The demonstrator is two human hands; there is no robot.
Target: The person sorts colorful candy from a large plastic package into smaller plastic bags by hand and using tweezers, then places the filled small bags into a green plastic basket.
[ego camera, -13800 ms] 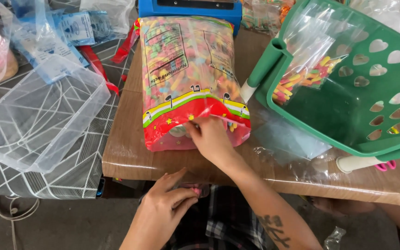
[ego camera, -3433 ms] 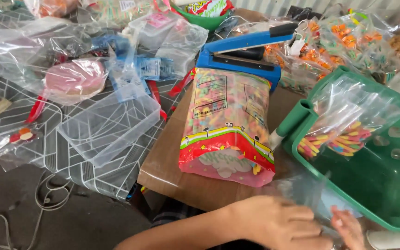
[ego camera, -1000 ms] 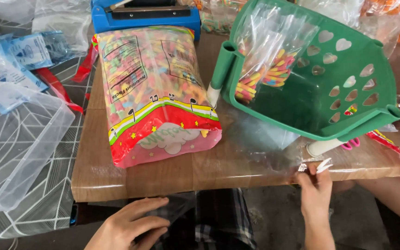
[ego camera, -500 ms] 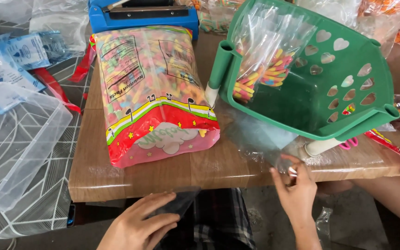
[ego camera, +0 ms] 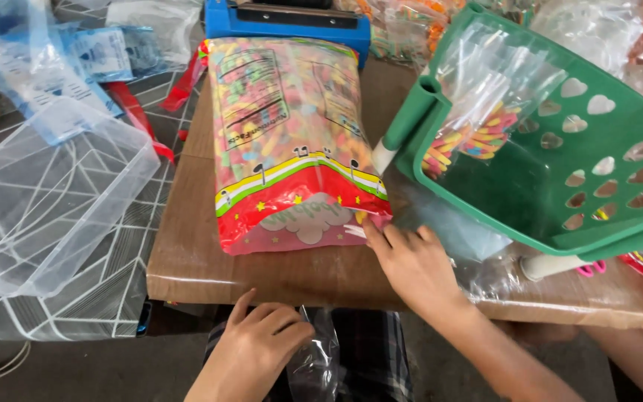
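The big candy bag [ego camera: 292, 141] lies flat at frame centre on the wooden counter [ego camera: 277, 272]. The right hand [ego camera: 414, 264] rests beside its lower right corner, fingers [ego camera: 375, 237] spread, touching it. Lower centre, the left hand [ego camera: 254, 350] loosely pinches a clear plastic bag [ego camera: 318, 357]

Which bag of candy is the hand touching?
The big candy bag with the red bottom, lying flat on the wooden table. The right hand touches its corner. The small clear bag sits in the green basket.
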